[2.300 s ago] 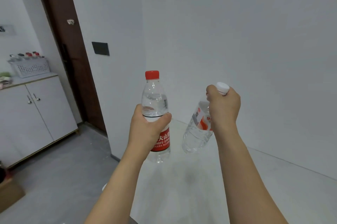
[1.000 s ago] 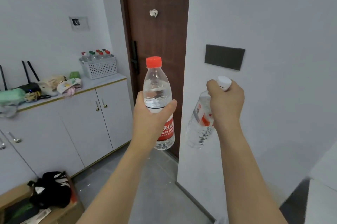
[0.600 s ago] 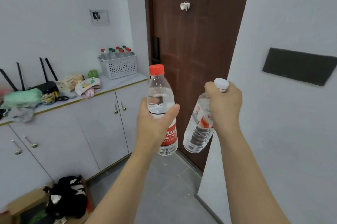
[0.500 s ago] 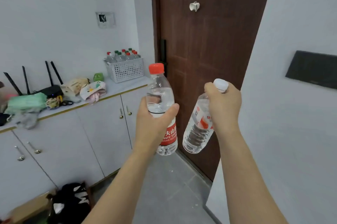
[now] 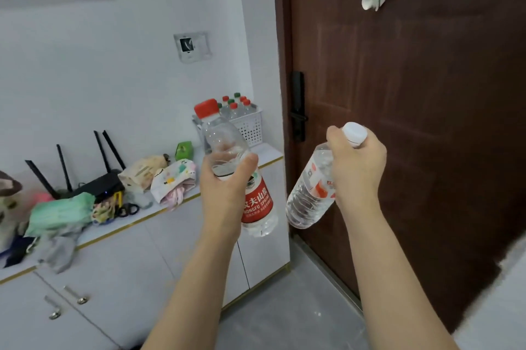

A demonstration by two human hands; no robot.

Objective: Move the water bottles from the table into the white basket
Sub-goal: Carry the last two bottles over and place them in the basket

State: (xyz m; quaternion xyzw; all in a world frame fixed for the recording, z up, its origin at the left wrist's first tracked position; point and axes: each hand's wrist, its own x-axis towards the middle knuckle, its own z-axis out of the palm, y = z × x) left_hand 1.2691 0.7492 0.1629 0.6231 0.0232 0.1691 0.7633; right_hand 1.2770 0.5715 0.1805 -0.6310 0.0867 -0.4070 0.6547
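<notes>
**Two full bottles in hand, basket ahead on the counter**

Head view (only view you've got):

Handling: both bottles look full or nearly, so expect real weight for their size. Thin clear plastic w/ ribs, so the walls will give if you squeeze hard; caps are on, so no spill risk that I can see. Smooth film labels could slip a bit. Best hold, in my judgement, is round the body at or just above the label, as your left hand (image 5: 225, 190) has it. The neck hold works but lets the bottle swing.

Your left hand wraps the red-cap bottle (image 5: 227, 150) round its mid-body, thumb across the front, bottle near upright w/ a slight lean. Your right hand (image 5: 355, 170) clenches the white-cap bottle (image 5: 310, 193) at the neck and shoulder; the body hangs tilted, base down and toward the left.

Looks: the red-cap bottle is clear, w/ a red label carrying white lettering low on the body. The white-cap bottle is clear too, w/ a white and orange-red label.

Where: both are held in the air in front of you, apart from each other. The white basket (image 5: 250, 127) sits at the far right end of the counter (image 5: 270, 154), next to the brown door (image 5: 412, 121), partly hidden behind the red-cap bottle. It already holds several bottles w/ red and green caps. Free room inside: can't tell from here.
</notes>
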